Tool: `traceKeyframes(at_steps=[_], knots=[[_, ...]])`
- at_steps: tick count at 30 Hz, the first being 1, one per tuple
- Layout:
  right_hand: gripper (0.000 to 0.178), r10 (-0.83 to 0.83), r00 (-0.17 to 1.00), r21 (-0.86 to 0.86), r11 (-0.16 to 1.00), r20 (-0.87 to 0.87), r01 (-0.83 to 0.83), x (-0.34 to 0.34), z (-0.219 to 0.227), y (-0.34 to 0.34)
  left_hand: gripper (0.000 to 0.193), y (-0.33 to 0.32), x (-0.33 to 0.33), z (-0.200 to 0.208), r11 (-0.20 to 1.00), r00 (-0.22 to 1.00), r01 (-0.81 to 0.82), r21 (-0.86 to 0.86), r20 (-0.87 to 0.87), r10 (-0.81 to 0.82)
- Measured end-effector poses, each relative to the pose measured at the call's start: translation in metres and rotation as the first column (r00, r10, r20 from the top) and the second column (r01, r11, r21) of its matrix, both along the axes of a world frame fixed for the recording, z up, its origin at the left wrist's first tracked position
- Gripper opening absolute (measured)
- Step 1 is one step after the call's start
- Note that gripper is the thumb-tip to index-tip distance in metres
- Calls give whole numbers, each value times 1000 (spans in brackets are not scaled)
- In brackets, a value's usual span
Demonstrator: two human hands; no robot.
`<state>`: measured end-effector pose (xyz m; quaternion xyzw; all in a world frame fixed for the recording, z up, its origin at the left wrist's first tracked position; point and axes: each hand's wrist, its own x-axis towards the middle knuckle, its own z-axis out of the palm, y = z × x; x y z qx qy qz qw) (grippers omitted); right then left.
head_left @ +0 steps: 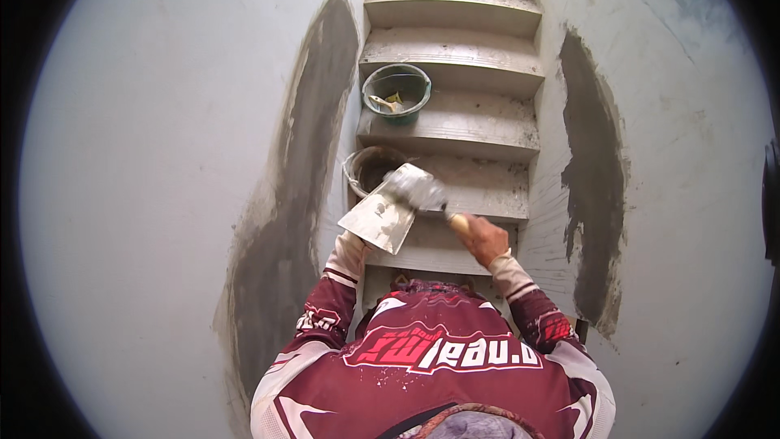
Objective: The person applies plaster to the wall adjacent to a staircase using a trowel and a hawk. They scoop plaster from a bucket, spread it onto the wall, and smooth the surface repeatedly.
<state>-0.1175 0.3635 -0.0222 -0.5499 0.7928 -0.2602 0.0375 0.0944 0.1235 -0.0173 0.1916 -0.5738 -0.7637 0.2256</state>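
Observation:
My right hand (486, 241) is wrapped round the wooden handle of a trowel (457, 221). Its metal blade is smeared by motion and lies over the upper part of a pale, flat plastering board (379, 224). The board tilts in front of me, with dark grey smears on its face. From below, my left hand (356, 244) supports it; most of those fingers are hidden behind the board. Just beyond, partly covered by the board, stands a mortar bucket (351, 173) with a dirty rim and a dark inside.
A green bucket (400, 117) holding a brush (382, 103) stands one step higher, at the left. Dusty stairs (479, 118) rise ahead between two pale walls. Dark grey patches run along the left wall (313, 106) and the right wall (593, 171).

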Motion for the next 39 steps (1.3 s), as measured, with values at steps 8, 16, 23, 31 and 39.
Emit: traceKeyframes(at_steps=[8,16,23,31,39], knots=[[56,-116,992,168,978,-51,123,-32,-29,-6,22,6,1,6,998,993,-61,-19,96,62],[54,146,965,-43,989,217,-140,22,30,-6,29,-29,3,-50,860,988,-89,503,157,10],[50,-130,866,76,991,484,106,5,1,23,32,-21,-34,-2,916,691,-179,-358,617,376],[49,3,863,-5,1000,506,-1,30,6,32,46,-21,-40,32,851,610,-241,-467,610,507],[49,-35,965,-7,999,259,38,8,-12,11,47,-7,-36,41,735,658,0,-678,554,510]])
